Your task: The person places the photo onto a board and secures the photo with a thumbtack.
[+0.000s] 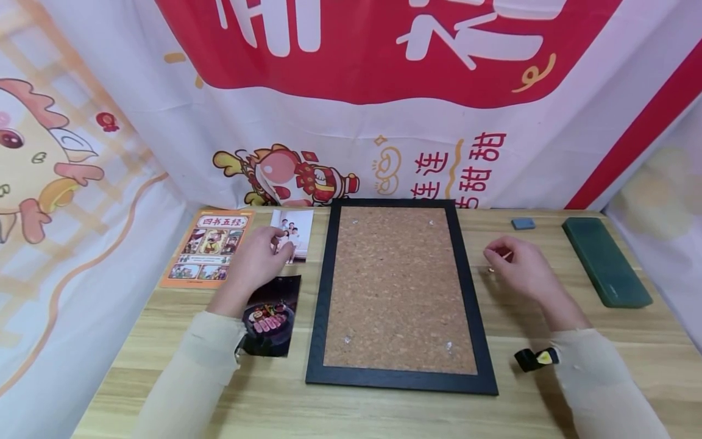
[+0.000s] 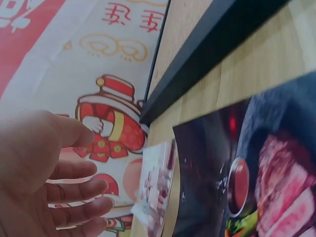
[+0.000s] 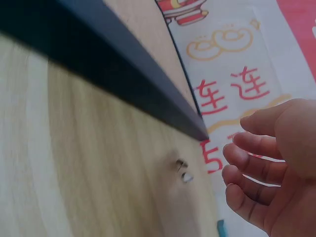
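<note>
My left hand [image 1: 262,259] hovers by a small family photo [image 1: 298,231], its fingers loosely bent and holding nothing. Below that wrist lies a dark photo of sliced meat [image 1: 270,326], seen close up in the left wrist view. Between the hands is a cork board [image 1: 400,286] in a black frame [image 1: 403,379], with several small shiny spots near its corners. Right of the board my right hand [image 1: 521,268] hangs over the table, fingers relaxed. In the right wrist view, two tiny shiny pieces [image 3: 186,177] lie on the wood near it; their kind is unclear.
An orange comic-style booklet [image 1: 211,249] lies at the back left. A small blue block [image 1: 523,224] and a long green case [image 1: 606,262] are at the back right. Behind the wooden table [image 1: 384,414] hangs a printed cloth [image 1: 340,134].
</note>
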